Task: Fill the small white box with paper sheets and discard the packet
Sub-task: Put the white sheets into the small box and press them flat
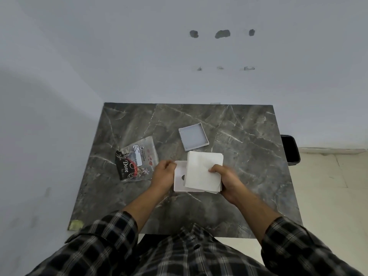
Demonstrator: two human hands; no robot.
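A small white box with a round hole in its face lies on the dark marble table, near the middle. My left hand grips its left side. My right hand pinches a stack of white paper sheets, held tilted over the right part of the box and covering it. The box's other shallow half, pale grey inside, lies open side up just behind. An opened clear packet with a black "Dove" label lies flat to the left of my left hand.
The table stands against a pale wall. A black bin stands on the floor just past the table's right edge. A small yellowish patch marks the table's front left corner.
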